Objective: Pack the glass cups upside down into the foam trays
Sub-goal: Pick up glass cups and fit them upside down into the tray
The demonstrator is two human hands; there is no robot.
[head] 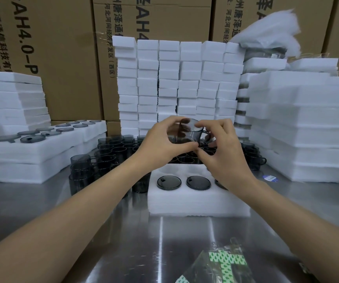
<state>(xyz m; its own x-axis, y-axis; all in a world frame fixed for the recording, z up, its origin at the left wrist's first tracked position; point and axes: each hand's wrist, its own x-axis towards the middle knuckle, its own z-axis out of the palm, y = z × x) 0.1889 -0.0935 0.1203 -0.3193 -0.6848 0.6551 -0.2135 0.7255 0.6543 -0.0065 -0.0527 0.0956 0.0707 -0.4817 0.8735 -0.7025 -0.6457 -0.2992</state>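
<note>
– So, nearest you, what's on the steel table [123, 231]?

– A crumpled plastic bag [221, 262] with green print, then the foam tray [197, 203]. Its front row holds seated cups [169, 182], bases up. One more is half hidden behind the right wrist. The back row sockets [173, 170] look empty.

– And the hands?

– Both are raised just above the tray's far edge. The left hand [160, 144] has fingers and thumb curled round the glass cup [187, 133]. The right hand [225, 156] pinches it from the other side, fingers over the handle.

– How would you seat it well?

– I'd line the mouth up square over an empty back socket, turn the handle to suit the notch, and press down evenly on the base. Foam grips, so a crooked push could jam it.

– Which way does it point?

– Base up and tipped slightly, mouth downward, handle to the right. Its long axis seems close to upright.

– Behind it?

– Loose cups [111, 152] in a cluster, filled trays [42, 144] to the left, foam stacks [176, 82], then cardboard boxes [62, 48].
</note>
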